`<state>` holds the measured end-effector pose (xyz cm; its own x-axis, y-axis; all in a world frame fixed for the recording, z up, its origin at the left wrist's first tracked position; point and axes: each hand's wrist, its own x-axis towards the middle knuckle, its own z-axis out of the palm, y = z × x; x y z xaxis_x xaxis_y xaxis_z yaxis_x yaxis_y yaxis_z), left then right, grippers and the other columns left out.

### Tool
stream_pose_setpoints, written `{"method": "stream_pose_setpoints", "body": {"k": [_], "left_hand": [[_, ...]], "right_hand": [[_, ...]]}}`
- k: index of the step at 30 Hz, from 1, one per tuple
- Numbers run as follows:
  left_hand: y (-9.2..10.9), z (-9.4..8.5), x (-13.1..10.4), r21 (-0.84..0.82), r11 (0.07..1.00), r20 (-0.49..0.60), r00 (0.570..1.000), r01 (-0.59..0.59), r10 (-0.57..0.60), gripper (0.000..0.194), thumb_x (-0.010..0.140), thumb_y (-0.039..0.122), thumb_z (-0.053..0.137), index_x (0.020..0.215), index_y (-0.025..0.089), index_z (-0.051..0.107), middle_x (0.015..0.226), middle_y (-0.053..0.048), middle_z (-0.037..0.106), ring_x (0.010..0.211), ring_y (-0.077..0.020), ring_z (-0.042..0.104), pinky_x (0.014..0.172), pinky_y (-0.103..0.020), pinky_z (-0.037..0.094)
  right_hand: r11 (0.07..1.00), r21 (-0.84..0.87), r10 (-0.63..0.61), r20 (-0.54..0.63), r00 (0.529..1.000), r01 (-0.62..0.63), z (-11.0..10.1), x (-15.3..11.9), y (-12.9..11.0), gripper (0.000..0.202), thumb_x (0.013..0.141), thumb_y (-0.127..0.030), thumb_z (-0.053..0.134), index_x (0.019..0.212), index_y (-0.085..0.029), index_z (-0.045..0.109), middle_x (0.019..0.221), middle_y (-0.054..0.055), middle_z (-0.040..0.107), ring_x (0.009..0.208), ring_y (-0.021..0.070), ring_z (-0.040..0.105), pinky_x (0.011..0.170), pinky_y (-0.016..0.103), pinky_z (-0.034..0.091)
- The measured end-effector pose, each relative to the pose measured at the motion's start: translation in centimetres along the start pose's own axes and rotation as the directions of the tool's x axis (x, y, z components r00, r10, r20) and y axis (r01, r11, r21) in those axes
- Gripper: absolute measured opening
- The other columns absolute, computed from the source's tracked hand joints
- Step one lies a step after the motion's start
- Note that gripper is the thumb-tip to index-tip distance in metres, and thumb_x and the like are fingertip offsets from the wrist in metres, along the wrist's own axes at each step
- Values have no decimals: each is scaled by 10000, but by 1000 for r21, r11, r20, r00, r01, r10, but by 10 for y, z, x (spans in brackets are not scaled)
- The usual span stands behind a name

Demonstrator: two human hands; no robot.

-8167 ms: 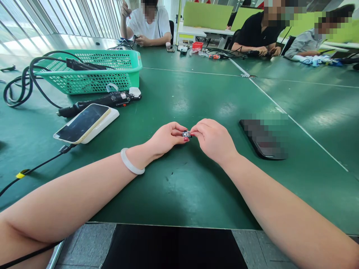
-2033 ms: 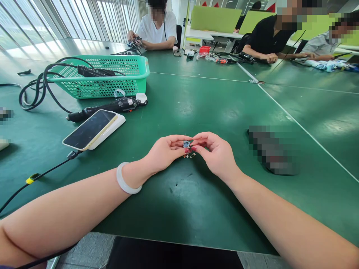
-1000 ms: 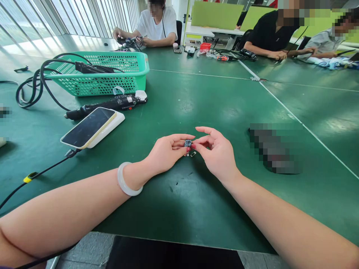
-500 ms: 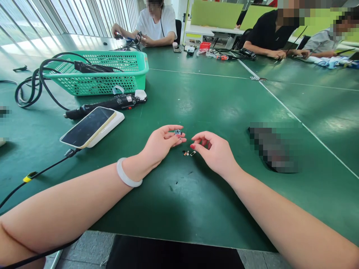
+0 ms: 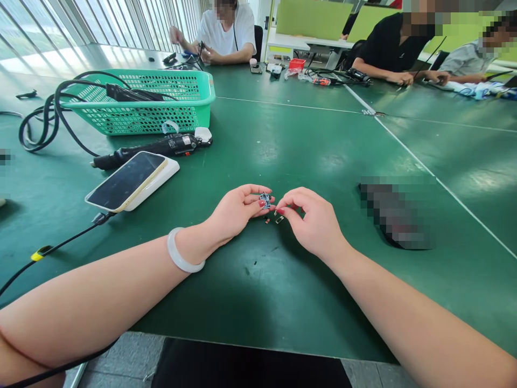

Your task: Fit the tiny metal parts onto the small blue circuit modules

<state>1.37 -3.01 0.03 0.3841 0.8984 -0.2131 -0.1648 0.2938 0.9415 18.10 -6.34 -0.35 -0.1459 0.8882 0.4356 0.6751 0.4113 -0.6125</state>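
Note:
Between the thumb and fingers of my left hand [image 5: 238, 212] is a small blue-grey part [image 5: 265, 200], its face turned up. Close on its right, my right hand [image 5: 309, 218] pinches a tiny light-coloured piece [image 5: 276, 213] at the thumb and index fingertips. On the green table [image 5: 258, 302] just below the fingertips lie a small rectangular frame-like piece [image 5: 280, 219] and a tiny dark and orange piece [image 5: 267, 220]. The two hands are nearly touching.
A phone [image 5: 127, 180] lies on a white block at the left, with a cable attached. Behind are a black tool [image 5: 153, 151] and a green basket [image 5: 145, 118] with cables. A dark blurred object [image 5: 396, 215] lies at the right. Several people sit across the table.
My left hand has moved slightly right and turned the blue-grey part. The right fingertips have closed on a tiny piece that lay among those on the table.

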Motion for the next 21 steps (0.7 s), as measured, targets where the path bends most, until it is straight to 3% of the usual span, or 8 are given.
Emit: {"method": "stream_pose_setpoints", "body": {"k": [4, 15, 21], "left_hand": [[0, 0, -1, 46, 999, 64, 998, -15, 12, 153, 794, 52, 593, 929, 122, 579, 752, -26, 693, 692, -101, 659, 771, -292, 526], [-4, -2, -2, 193, 968, 107, 984, -164, 145, 200, 699, 66, 689, 833, 139, 560, 735, -4, 678, 696, -100, 652, 719, -267, 526], [-3, -1, -3, 131, 987, 136, 988, -97, 79, 277, 720, 57, 668, 969, 153, 593, 732, 9, 681, 702, -96, 646, 752, -280, 524]], "right_hand": [[998, 20, -50, -93, 994, 52, -1, -2, -4, 164, 820, -92, 545, 767, -221, 630, 835, 8, 639, 802, 154, 581, 698, 308, 469], [960, -190, -238, -153, 959, 208, 0, -4, -8, 117, 838, -153, 558, 797, -219, 646, 835, 26, 653, 788, 169, 581, 713, 341, 490], [970, -123, -230, -201, 952, 208, 3, -6, -12, 127, 842, -183, 587, 808, -238, 697, 815, 10, 671, 767, 152, 592, 697, 321, 502]]}}
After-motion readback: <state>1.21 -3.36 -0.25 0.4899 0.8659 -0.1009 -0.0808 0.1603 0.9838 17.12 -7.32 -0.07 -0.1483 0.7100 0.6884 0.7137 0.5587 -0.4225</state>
